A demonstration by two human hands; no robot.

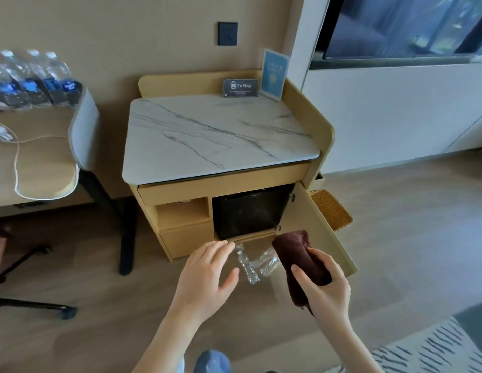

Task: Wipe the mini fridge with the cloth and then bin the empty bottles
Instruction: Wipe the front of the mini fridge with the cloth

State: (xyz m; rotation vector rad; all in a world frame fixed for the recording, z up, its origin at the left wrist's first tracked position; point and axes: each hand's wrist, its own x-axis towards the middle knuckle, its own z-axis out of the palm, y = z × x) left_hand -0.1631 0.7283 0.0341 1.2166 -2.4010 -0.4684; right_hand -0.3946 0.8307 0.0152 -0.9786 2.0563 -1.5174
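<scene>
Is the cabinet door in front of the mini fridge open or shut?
Open. The cabinet door swings out to the right, showing the black mini fridge inside.

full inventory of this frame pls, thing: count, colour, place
mini fridge: 1, black, right bay of the cabinet, cabinet door open
cabinet: 1, light wood with a white marble top, against the wall
empty bottles: at least 2, clear, on the floor in front of the cabinet
cloth: 1, dark brown, in the right hand
sign cards: 2, one dark, one blue, back of the marble top
full water bottles: several, clear with blue labels, on the desk at left
cable: 1, white, on the desk
basket: 1, woven tan, behind the open door
wall socket: 1, dark, above the cabinet
left hand: open, above the empty bottles
right hand: fingers closed on the cloth
</scene>
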